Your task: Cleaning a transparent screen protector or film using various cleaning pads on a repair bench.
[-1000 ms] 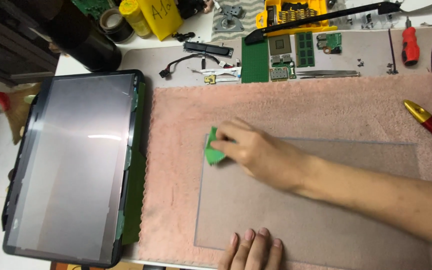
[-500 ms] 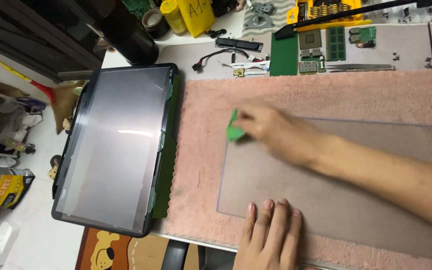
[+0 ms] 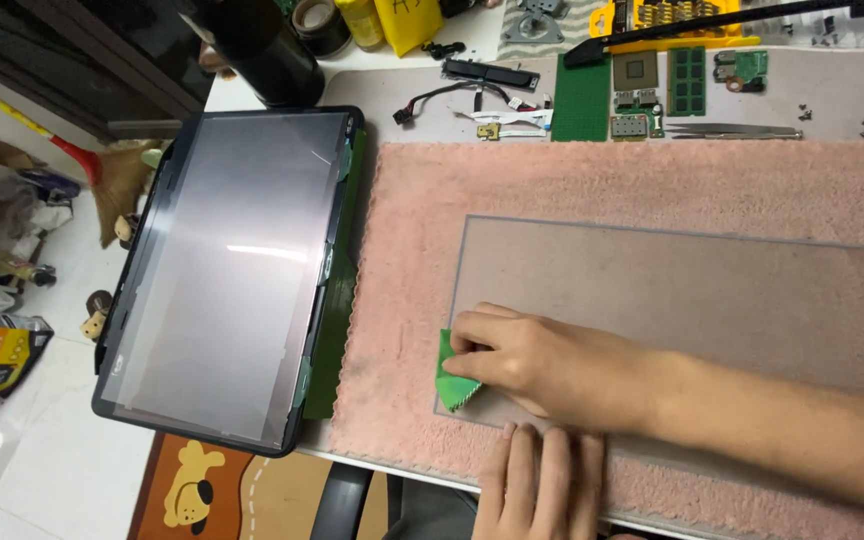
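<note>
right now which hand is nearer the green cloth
Right. The right hand presses on the green cloth at the clear panel's corner; the left hand rests flat below it, apart from the cloth.

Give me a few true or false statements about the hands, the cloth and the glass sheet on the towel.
1. The right hand presses a green cloth on the clear sheet. True.
2. The left hand holds tweezers. False: it rests flat at the pink towel's near edge.
3. The sheet lies on the pink towel. True.
4. The laptop screen panel lies right of the towel. False: left of it.
</note>
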